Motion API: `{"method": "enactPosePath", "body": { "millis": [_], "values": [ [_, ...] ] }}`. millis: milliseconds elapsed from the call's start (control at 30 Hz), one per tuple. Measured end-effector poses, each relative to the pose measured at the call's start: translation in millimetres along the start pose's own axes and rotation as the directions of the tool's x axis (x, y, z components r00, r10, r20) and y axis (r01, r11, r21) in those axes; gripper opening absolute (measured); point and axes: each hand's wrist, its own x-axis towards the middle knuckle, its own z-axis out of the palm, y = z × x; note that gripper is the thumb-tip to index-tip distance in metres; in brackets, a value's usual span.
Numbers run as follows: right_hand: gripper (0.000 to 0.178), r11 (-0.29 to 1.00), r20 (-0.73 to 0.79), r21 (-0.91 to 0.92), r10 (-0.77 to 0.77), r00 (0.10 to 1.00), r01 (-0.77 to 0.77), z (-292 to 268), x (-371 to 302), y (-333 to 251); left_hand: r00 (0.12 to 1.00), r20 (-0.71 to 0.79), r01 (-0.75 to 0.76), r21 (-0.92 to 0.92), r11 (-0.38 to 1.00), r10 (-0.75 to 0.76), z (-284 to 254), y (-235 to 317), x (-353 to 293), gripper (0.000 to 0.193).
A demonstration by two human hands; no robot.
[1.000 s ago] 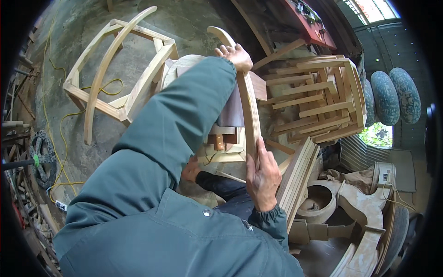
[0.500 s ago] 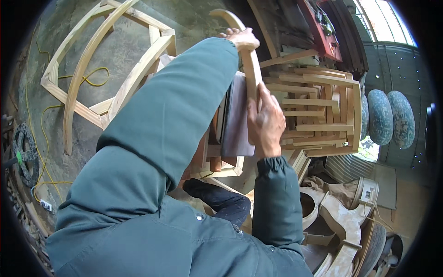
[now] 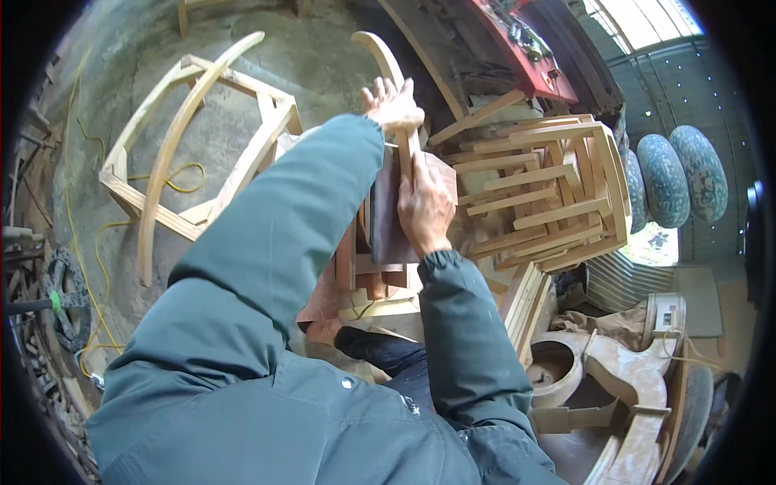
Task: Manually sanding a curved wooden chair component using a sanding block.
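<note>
A curved wooden piece [image 3: 380, 53], pale and smooth, stretches away from me with its far end hooking left. My left hand [image 3: 394, 107] is closed over its middle, knuckles up. Nearer to me, my right hand [image 3: 426, 208] grips the piece's lower part, fingers along its side. Beneath the hands lies a flat grey-purple slab-like surface [image 3: 394, 234] with a dark edge on its left. The piece's near part passes over or against this surface; the exact contact is hidden by my right hand. A reddish-brown panel [image 3: 443, 176] shows just right of the piece.
At left, a pale wooden frame [image 3: 153, 198] with curved members stands on the concrete floor, near a yellow cord [image 3: 103, 267]. Stacked wooden frames [image 3: 558, 194] stand at right. Beyond are a red table [image 3: 529, 56] and blue-grey rounded objects [image 3: 664, 182]. A large pale machine [image 3: 638, 368] occupies the lower right.
Both hands still hold the curved piece. The right hand has shifted left over the grey-purple surface, and the view has turned slightly, uncovering the reddish-brown panel.
</note>
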Motion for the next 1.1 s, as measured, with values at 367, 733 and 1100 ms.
{"method": "enactPosePath", "body": {
  "millis": [367,733,1100],
  "values": [
    [0.065,0.994,0.121,0.094,0.05,0.991,-0.061,-197,-269,-22,0.991,0.099,0.09,0.05,0.995,-0.094,1,40,-142,0.094],
    [0.066,0.988,0.029,0.123,0.095,0.995,-0.098,-334,-522,-16,0.997,-0.064,-0.083,-0.751,0.655,0.053,29,106,-376,0.092],
    [0.08,0.646,0.288,0.426,0.567,0.772,-0.634,-267,-562,-13,0.88,0.422,0.474,-0.808,-0.349,0.219,63,130,-479,0.03]
  ]
}}
